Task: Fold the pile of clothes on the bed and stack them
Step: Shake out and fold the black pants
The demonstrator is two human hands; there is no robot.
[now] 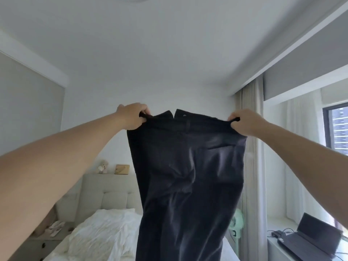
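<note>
A pair of dark navy trousers (186,181) hangs in the air in front of me, waistband up, legs running out of the bottom of the frame. My left hand (131,116) grips the left end of the waistband. My right hand (244,122) grips the right end. Both arms are raised and stretched forward, so the waistband is pulled taut between them. The open fly with its button shows at the top middle. The bed (101,236) with a rumpled white duvet lies below and behind the trousers. The pile of clothes is not in view.
A padded beige headboard (113,194) carries a small teddy bear (102,166) and a wooden plaque (122,169). A bedside cabinet (41,245) stands left. Right of the bed are a green fan (235,225), curtains (252,166), and a window ledge with an open laptop (312,240).
</note>
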